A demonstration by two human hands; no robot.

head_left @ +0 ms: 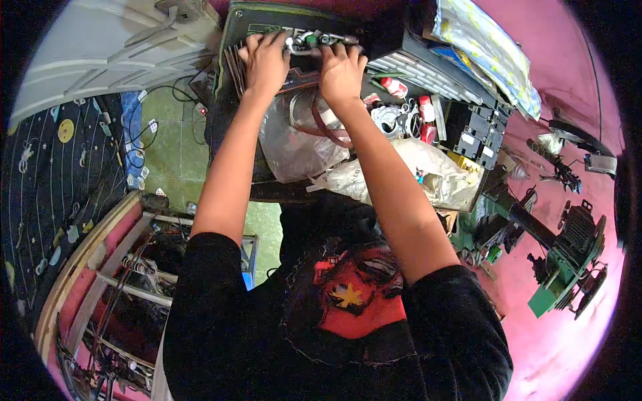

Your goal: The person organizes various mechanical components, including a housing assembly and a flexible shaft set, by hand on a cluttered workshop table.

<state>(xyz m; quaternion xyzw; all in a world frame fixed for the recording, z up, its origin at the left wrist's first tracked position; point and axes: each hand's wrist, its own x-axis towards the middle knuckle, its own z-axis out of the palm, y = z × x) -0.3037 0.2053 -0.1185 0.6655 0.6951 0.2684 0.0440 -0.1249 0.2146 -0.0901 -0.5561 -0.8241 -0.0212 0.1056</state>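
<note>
A bent metal bar [304, 51], perhaps a socket wrench handle, spans the gap between my two hands at the far side of the bench. My left hand [266, 67] has its fingers curled at the bar's bent left end. Over the right end, the fingers of my right hand [342, 72] are closed, partly hiding it. Several metal sockets [324, 39] and a small green piece [312, 41] lie just beyond the bar. They sit at a dark green case [234, 30]. Beside my left hand stands a row of thin brown sheets [234, 70].
Nearer me lie a clear plastic bag [287, 147], a brown strap [324, 123] and a white plastic bag [421, 164]. Small red-and-white bottles [394, 87] and black boxes [478, 134] stand to the right. A green machine [568, 254] is at far right; a white door [120, 53] is left.
</note>
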